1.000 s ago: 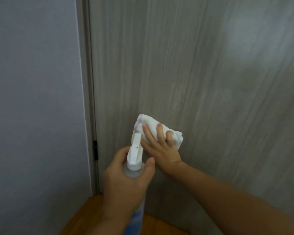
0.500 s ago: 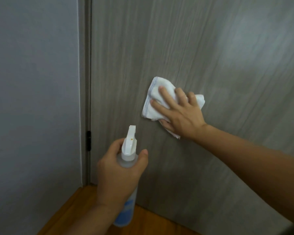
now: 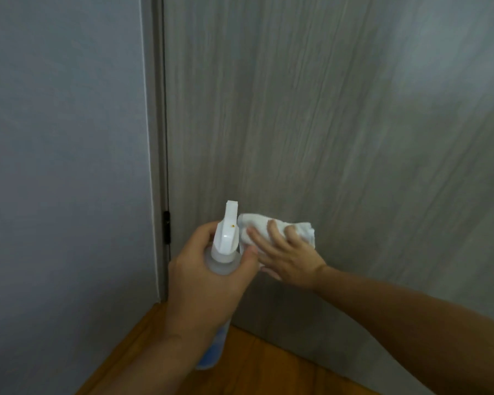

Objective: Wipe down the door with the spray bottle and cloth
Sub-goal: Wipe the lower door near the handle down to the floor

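The right hand (image 3: 288, 258) presses a white cloth (image 3: 280, 228) flat against the lower part of the grey wood-grain door (image 3: 325, 124), fingers (image 3: 274, 230) spread over the bunched fabric and the palm low on it, so this grip is a flat press on the cloth, not a fist around it. The cloth lies just right of the door's hinge edge, with its right end sticking out past the fingers. The left hand (image 3: 208, 283) is wrapped around the neck of a spray bottle (image 3: 226, 246), its grip closed on the clear body just under the white trigger head, whose nozzle points up toward the door. The bottle's lower part shows blue below the hand. The nozzle overlaps the cloth's left end in the view; whether they touch cannot be told. A black hinge (image 3: 166, 226) sits in the door frame (image 3: 156, 138) beside a pale wall (image 3: 63, 166), and a wooden floor (image 3: 268, 372) runs along the door's foot.
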### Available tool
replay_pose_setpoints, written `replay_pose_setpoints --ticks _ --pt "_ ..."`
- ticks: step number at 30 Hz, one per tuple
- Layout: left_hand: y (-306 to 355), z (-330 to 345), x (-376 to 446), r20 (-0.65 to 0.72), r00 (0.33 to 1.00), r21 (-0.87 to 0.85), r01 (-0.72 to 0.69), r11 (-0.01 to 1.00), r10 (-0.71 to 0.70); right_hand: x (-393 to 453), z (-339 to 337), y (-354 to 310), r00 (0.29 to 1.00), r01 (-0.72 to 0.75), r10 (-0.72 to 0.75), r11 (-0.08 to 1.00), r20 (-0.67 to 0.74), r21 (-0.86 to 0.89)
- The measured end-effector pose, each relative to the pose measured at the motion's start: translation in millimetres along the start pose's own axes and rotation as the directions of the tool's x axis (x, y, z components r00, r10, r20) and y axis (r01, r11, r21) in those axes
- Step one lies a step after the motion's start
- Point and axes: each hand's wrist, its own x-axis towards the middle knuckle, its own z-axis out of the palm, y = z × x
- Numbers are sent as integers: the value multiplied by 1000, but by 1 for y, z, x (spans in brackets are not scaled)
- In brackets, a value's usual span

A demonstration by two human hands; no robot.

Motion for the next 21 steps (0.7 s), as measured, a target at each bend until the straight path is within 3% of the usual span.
replay_pose_setpoints --ticks 6,11,15,21 --pt "15 5 -7 16 999 25 -45 999 44 9 -13 27 974 216 -217 976 61 23" --pt "21 8 -7 -12 999 8 -36 999 36 16 -25 95 997 11 -10 1000 -73 4" --pt "9 10 -5 -26 1000 7 3 1000 -3 14 -36 149 971 -175 181 983 -158 49" --pt "-10 0 4 -62 997 11 48 999 -47 19 -36 144 932 -314 318 948 -171 53"
